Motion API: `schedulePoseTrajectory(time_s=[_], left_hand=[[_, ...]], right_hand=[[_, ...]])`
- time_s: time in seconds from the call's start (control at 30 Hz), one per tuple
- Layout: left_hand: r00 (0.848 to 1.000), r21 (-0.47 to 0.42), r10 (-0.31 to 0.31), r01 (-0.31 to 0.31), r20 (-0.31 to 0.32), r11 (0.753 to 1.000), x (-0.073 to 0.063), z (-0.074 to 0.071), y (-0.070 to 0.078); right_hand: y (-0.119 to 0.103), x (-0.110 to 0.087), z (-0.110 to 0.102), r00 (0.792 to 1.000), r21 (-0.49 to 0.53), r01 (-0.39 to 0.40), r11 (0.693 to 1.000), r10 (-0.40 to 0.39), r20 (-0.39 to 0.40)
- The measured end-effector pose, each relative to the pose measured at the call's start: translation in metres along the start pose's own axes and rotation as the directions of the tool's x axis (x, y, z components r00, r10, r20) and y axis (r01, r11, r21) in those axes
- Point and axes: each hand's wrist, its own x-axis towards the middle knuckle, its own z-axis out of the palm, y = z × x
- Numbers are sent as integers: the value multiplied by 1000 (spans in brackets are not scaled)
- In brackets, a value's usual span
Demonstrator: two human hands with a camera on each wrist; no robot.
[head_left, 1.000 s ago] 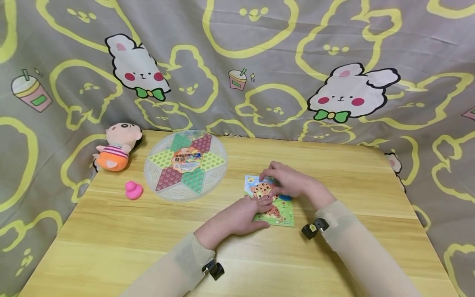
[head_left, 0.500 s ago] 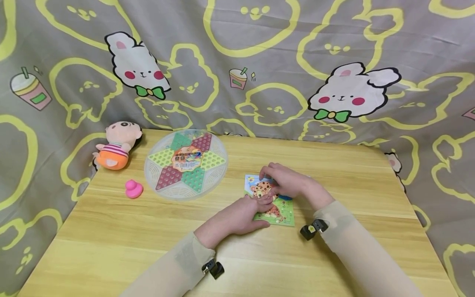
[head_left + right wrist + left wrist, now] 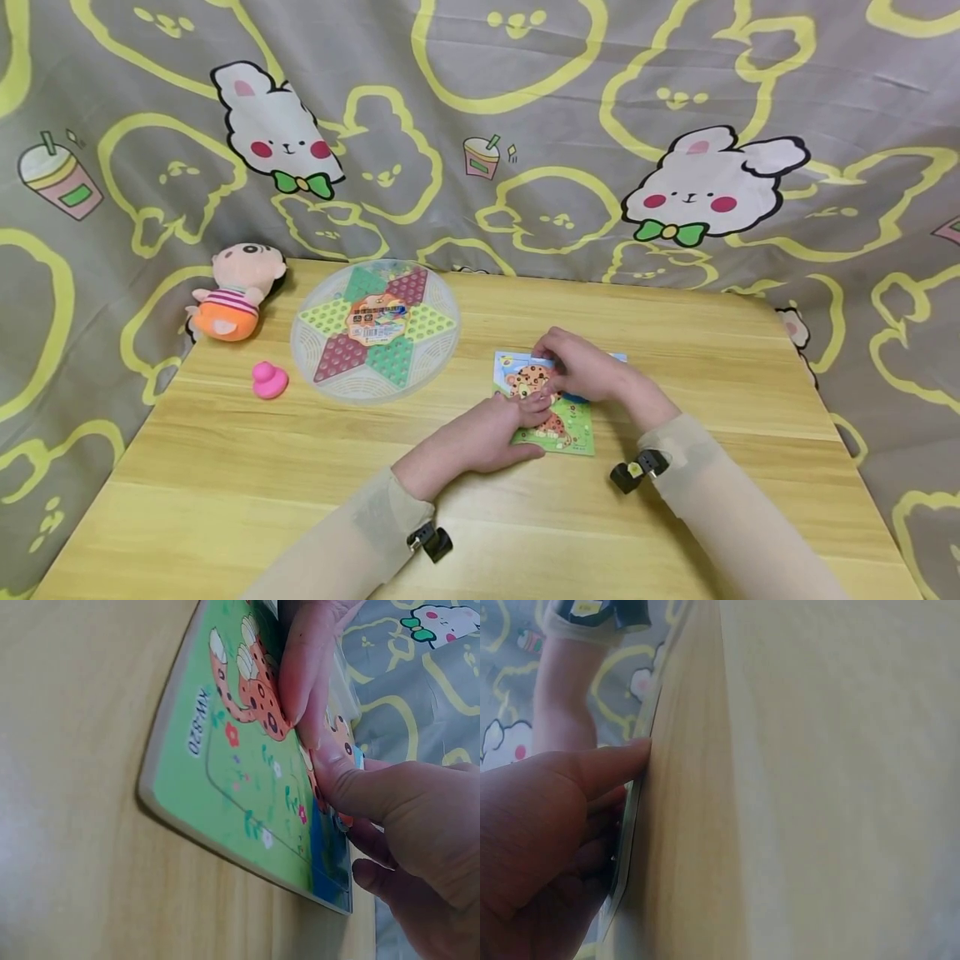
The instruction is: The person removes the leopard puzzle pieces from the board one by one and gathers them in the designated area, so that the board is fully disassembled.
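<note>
Curtain (image 3: 555, 83) behind desk (image 3: 262, 500) and along both its sides. Plush doll (image 3: 236, 292) at desk's far left corner. Game board (image 3: 390, 362) just right of doll, near back edge. Small toy (image 3: 270, 380) in front of doll, left of game board. Puzzle board (image 3: 577, 433) on desk, right of game board and a bit nearer. Left hand (image 3: 491, 433) over puzzle board's left side, right hand (image 3: 585, 367) over its far right part, behind left hand.

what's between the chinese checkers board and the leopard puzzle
In the head view, only bare wooden tabletop between the Chinese checkers board and leopard puzzle.
</note>
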Motion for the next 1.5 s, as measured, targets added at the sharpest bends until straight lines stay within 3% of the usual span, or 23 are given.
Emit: schedulePoseTrajectory(time_s=[0.37,0.53,0.7,1.1,1.5], left_hand=[[1000,-2,20,-20,6,1000,1,-3,1],[1000,9,17,-18,10,1000,1,-2,1],[1000,2,26,-26,-2,1000,1,-3,1],[1000,-12,13,-13,15,1000,0,-3,1],[1000,-2,10,-10,15,1000,1,-2,0]], right_hand=[[3,-6,3,997,67,61,996,-57,-53],[3,-10,3,993,32,106,994,-104,-60],[1,-12,2,992,-11,122,992,-122,-26],[-9,-13,-10,990,2,115,993,-114,87],[-4,-16,-17,991,-22,107,994,-105,76]])
